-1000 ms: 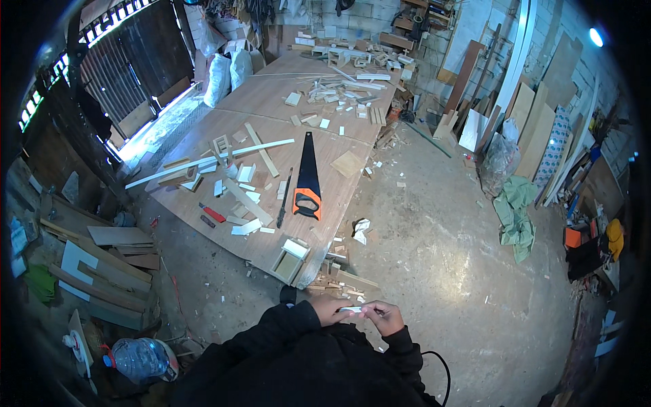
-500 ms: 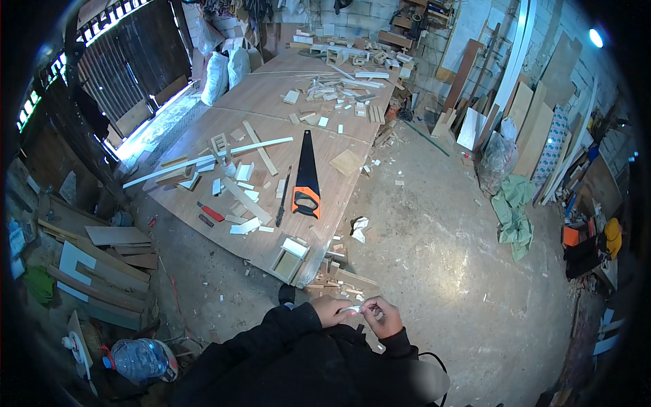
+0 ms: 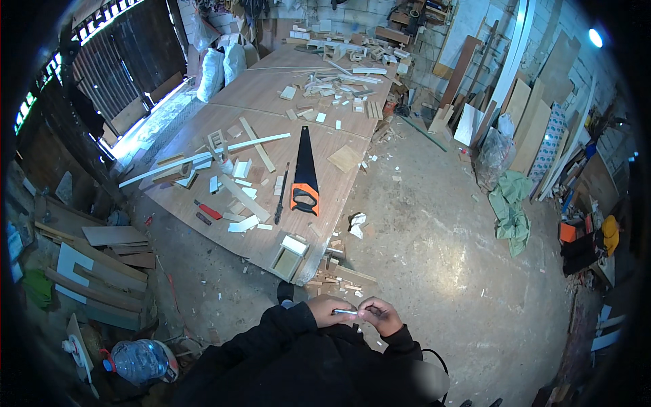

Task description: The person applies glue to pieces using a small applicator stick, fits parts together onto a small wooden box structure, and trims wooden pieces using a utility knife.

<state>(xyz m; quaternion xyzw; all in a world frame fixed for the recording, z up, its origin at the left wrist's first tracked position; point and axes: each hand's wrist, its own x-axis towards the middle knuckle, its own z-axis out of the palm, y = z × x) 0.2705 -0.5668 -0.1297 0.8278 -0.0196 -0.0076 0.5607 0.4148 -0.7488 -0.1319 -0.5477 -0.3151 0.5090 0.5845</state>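
Observation:
Close to my body, past the near end of the table, I hold a small thin white strip (image 3: 346,312) between my two hands. My left hand (image 3: 328,311) is closed on the strip's left part. The fingertips of my right hand (image 3: 382,317) pinch its right end, with the other fingers curled. What the strip is made of is too small to tell. On the table ahead lie a handsaw (image 3: 305,169) with an orange and black handle, a slim dark tool (image 3: 282,193) and a red-handled cutter (image 3: 209,211).
The wooden table (image 3: 224,115) carries several offcuts and a small open wooden box (image 3: 290,260) at its near corner. Wood scraps (image 3: 332,279) litter the floor below. A large water bottle (image 3: 137,360) stands at lower left. Boards and a green cloth (image 3: 511,210) are at the right wall.
The white strip has turned slightly and shows more of its length between my hands. My right hand has tilted and shifted a little. The whole view has moved slightly.

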